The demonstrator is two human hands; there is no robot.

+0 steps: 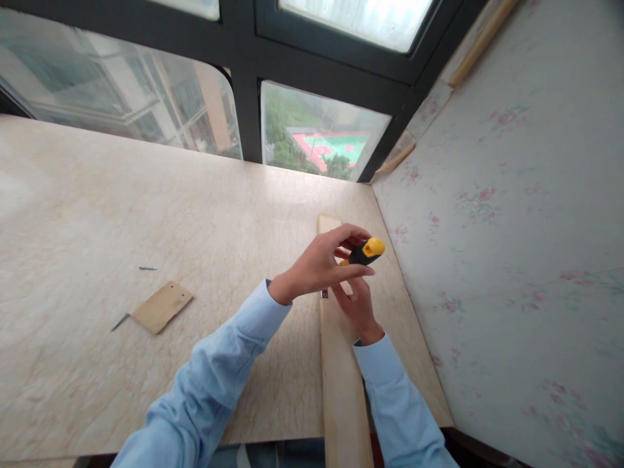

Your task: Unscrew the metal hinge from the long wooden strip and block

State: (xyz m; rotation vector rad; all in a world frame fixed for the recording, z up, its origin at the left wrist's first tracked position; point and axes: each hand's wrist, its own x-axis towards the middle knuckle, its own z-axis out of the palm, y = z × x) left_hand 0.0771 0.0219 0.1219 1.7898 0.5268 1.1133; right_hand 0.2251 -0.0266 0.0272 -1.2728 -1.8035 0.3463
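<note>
Screwdriver [368, 252], yellow at the butt and black along the grip, points its handle up and toward the wall [511, 214] above a pale wooden board [344, 390]. The left hand [319, 260] has it: fingers curl over the far side, the thumb lies along the near side, and the handle sits between them. Both hands cover its shaft, so I take it for a screwdriver by the handle alone.

The right hand [358, 305] is low over the board, just under the left one, its fingers reaching up beneath the handle. Their tips are hidden behind the left hand, and I cannot tell whether they grip anything. A small metal piece [324, 294] with a dark hole shows at the board's left edge, right beside the hands.

The board runs lengthwise down the right part of the tabletop [234, 221], near the right edge where it meets the wall; its near end juts out past the near edge, and its far end stops short of the window [324, 130].

Well apart from the hands, on the left half of the tabletop, lies a flat tan plate [163, 307] with two little holes by its far right corner. One screw [147, 268] lies beyond it, and a second screw [119, 322] is at its left corner, apparently touching.
</note>
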